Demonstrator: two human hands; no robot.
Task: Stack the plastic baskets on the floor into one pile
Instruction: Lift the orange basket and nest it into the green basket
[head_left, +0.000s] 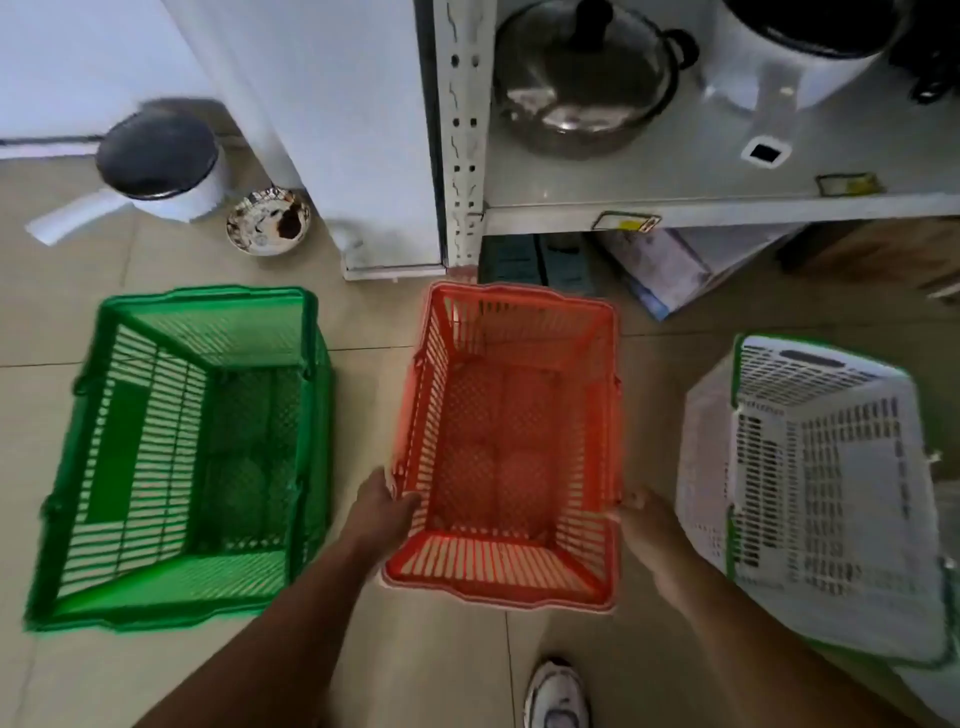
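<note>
Three slatted plastic baskets stand side by side on the tiled floor: a green basket (156, 587) on the left, a red basket (511, 582) in the middle, a white basket (810, 467) with a green rim on the right. All three are upright and hold nothing. My left hand (382, 506) grips the red basket's left rim near its front corner. My right hand (641, 512) grips its right rim, thumb on the edge. Whether the red basket is off the floor is unclear.
A white fridge (353, 130) and a metal shelf post (462, 130) stand just behind the baskets. The shelf carries a lidded steel pot (582, 88). A white pedal bin (166, 161) and a dirty dish (269, 221) sit at the back left. My shoe (556, 696) is near the red basket.
</note>
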